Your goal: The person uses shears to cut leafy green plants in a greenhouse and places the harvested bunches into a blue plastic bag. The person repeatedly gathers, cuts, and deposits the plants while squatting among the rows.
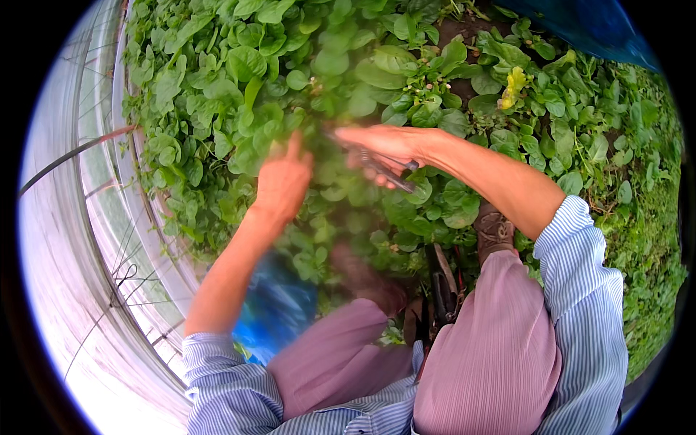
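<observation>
My right hand (394,142) grips a pair of spring-loaded garden snips (387,175), with the handles towards my palm and the blurred tip pointing up and left. A dense bed of leafy greens (244,64), which look like Malabar spinach, spreads beneath both hands. To the left of the snips, my left hand (284,182) reaches into the foliage with its back to me and one finger extended. Motion blur and leaves obscure its fingertips, so whether they pinch a stem cannot be seen.
Blue plastic sheeting (280,307) lies by my left knee, with more blue plastic (592,30) at the upper right. A brown shoe (493,231) stands among the plants. Translucent film walling (60,255) lines the left side. A yellowed leaf (512,87) shows at upper right.
</observation>
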Motion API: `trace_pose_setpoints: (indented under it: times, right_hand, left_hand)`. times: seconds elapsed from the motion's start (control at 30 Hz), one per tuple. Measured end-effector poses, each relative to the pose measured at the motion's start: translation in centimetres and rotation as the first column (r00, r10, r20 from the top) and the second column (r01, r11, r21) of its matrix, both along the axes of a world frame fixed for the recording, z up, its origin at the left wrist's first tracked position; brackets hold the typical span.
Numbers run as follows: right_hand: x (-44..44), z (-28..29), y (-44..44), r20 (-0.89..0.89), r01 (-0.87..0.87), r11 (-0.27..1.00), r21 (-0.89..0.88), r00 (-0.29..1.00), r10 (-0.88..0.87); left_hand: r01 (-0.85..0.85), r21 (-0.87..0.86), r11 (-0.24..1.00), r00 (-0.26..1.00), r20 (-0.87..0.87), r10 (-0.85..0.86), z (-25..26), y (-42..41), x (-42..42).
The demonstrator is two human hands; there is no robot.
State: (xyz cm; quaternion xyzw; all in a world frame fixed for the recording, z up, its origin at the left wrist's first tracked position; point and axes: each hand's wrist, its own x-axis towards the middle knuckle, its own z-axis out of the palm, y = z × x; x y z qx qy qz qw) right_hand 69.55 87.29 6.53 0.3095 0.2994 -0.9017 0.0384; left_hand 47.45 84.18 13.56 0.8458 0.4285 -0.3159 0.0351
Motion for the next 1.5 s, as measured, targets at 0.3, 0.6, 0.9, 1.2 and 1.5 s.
trace_pose_setpoints:
  times: [0.3, 0.6, 0.9, 1.2, 1.5]
  right_hand:
    - [-1.6, 0.5, 0.4, -0.013, -0.036, 0.999, 0.018, 0.999, 0.036]
    - [-2.0, -0.3, -0.6, 0.043, 0.025, 1.0, -0.009, 0.999, -0.025]
    - [-2.5, 1.7, 0.5, -0.048, 0.048, 0.998, -0.044, 0.998, -0.05]
    - [-5.8, 0.8, 1.4, -0.03, 0.039, 0.999, -0.037, 0.999, -0.04]
    - [-4.6, 1.4, 0.0, 0.058, 0.102, 0.995, -0.01, 0.993, -0.102]
  left_hand:
    - [-0.096, 0.002, 0.995, 0.992, 0.087, 0.096, -0.1, -0.1, -1.0]
    - [-0.092, 0.01, 0.996, 0.941, 0.329, 0.083, 0.1, -0.5, -3.0]
    - [-0.269, -0.085, 0.96, 0.94, 0.195, 0.28, 2.3, -0.4, -3.9]
    - [-0.406, 0.01, 0.914, 0.914, 0.02, 0.406, 0.4, 1.4, -3.3]
    - [-0.35, 0.055, 0.935, 0.927, 0.162, 0.337, 0.8, -0.7, -4.8]
